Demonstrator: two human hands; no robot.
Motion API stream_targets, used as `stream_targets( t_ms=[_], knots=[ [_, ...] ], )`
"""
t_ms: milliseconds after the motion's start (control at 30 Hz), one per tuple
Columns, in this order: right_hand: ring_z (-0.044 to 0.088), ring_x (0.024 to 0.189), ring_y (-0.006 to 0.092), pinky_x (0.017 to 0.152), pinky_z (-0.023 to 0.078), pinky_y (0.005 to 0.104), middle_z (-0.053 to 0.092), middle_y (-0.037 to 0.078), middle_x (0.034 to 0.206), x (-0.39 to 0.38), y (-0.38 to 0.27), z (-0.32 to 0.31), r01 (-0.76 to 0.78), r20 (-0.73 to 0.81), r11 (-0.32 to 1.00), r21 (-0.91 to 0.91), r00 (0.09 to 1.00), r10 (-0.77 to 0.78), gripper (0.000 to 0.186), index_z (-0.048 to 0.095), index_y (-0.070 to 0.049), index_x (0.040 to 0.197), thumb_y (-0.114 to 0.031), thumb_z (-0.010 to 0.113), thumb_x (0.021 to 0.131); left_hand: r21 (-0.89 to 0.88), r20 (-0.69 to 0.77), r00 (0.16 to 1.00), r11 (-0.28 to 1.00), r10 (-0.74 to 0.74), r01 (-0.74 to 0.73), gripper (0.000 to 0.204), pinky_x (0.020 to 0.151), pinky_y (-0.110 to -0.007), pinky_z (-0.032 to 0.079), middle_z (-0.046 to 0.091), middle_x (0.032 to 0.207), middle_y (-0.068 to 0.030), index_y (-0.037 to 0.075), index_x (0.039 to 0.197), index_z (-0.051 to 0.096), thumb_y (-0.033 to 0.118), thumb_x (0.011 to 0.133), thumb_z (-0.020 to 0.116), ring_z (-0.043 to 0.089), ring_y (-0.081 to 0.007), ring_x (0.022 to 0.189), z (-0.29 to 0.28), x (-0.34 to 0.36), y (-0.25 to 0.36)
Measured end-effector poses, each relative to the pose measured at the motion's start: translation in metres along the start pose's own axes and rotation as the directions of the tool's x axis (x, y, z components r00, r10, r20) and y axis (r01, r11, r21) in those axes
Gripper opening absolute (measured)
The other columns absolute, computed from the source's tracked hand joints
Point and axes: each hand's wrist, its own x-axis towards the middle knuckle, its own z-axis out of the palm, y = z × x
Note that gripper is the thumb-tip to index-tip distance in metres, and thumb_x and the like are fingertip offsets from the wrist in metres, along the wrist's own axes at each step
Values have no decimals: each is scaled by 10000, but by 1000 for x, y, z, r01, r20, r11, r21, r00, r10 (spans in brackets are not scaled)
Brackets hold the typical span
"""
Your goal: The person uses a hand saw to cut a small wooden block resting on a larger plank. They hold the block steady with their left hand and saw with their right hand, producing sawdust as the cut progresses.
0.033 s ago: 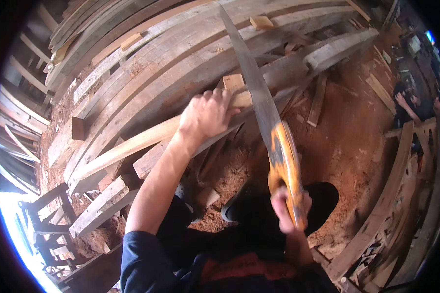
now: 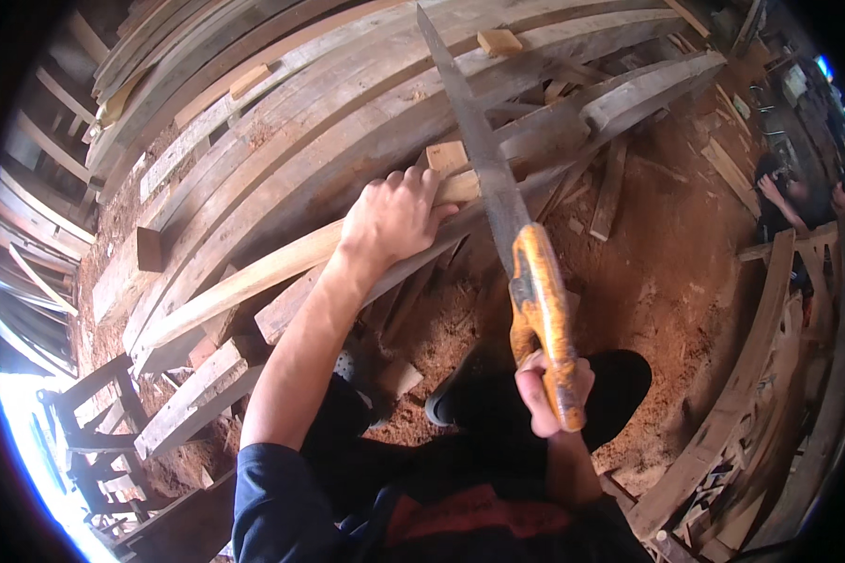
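A handsaw (image 2: 496, 178) with a worn yellow-and-black handle slants across the middle, its blade pointing up and away to the left. My right hand (image 2: 546, 385) is wrapped round the handle, close to my knee. The blade crosses the far right end of a long pale wooden batten (image 2: 263, 267). Just left of the blade, my left hand (image 2: 399, 211) is closed over that batten, fingers curled across its top. Right behind the fingers rests a small wood block (image 2: 447, 157). Whether the teeth have cut into the batten I cannot make out.
Long curved timbers (image 2: 338, 117) lie side by side beyond the batten, with a loose block (image 2: 499, 42) on them. Sawdust (image 2: 676, 310) covers the ground. More planks (image 2: 732, 413) lie at right. Another person's arm (image 2: 784, 202) shows at far right.
My right hand and the saw handle have moved slightly forward, away from me. My left hand stays on the batten.
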Motion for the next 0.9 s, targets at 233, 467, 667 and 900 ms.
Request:
stream_targets(
  t_ms=[233, 467, 667, 900],
  knots=[
    [547, 463, 196, 471, 430, 280, 574, 76, 589, -63, 18, -2, -129, -81, 974, 188, 986, 146, 130, 590, -29, 730, -99, 690, 775, 21, 13, 1000, 1000, 20, -20, 400, 660, -475, 535, 628, 873, -196, 11, 976, 558, 401, 893, 594, 648, -389, 790, 0, 11, 0],
    [539, 559, 156, 585, 430, 291, 553, 49, 630, 10, 7, 5, -12, 38, 998, 62, 999, 10, 166, 557, -58, 805, -165, 684, 811, 38, 47, 997, 997, 67, -69, 439, 657, -430, 546, 630, 855, -205, -15, 963, 542, 423, 930, 521, 660, -351, 768, -1, 6, -3],
    [538, 472, 154, 454, 409, 281, 522, 44, 563, -59, 17, -5, 90, -138, 988, 122, 988, -73, 135, 567, -52, 740, -73, 696, 776, 20, -39, 997, 998, 67, -66, 394, 649, -471, 534, 625, 864, -191, 18, 965, 544, 406, 905, 573, 652, -375, 803, 0, 7, -1],
    [559, 576, 122, 534, 421, 250, 568, 7, 640, 28, 8, 5, -54, 34, 995, 79, 998, 52, 146, 573, -38, 717, -112, 650, 816, 39, 21, 999, 999, 35, -36, 467, 661, -436, 544, 638, 861, -191, -17, 994, 554, 442, 913, 537, 668, -337, 796, 2, 8, -2]
  ],
)
